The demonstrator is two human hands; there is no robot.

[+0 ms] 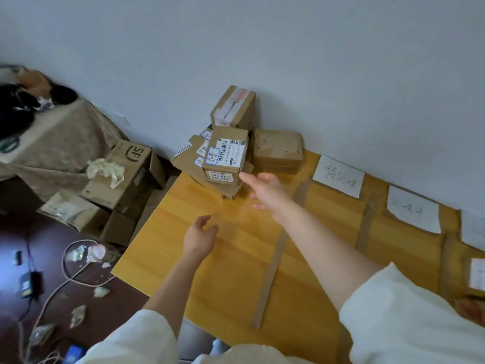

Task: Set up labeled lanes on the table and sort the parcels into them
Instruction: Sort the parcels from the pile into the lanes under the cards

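Several cardboard parcels are stacked at the far left corner of the yellow wooden table (210, 258). The front one is a small labeled box (225, 153) with a barcode sticker; a taller box (233, 106) stands behind it and a plain brown box (278, 148) lies to the right. My right hand (265, 190) reaches toward the small box, fingers extended, index fingertip almost at its lower right corner, holding nothing. My left hand (199, 237) hovers over the table nearer to me, fingers loosely curled, empty. Brown tape strips (270, 271) mark lanes, with handwritten paper labels (338, 176) (413, 212) along the wall.
Another parcel (476, 277) lies at the right edge in a lane. Left of the table stand cardboard boxes (126, 174) with crumpled paper, a cloth-covered stand (52, 137), and cables and scraps on the dark floor (65, 271).
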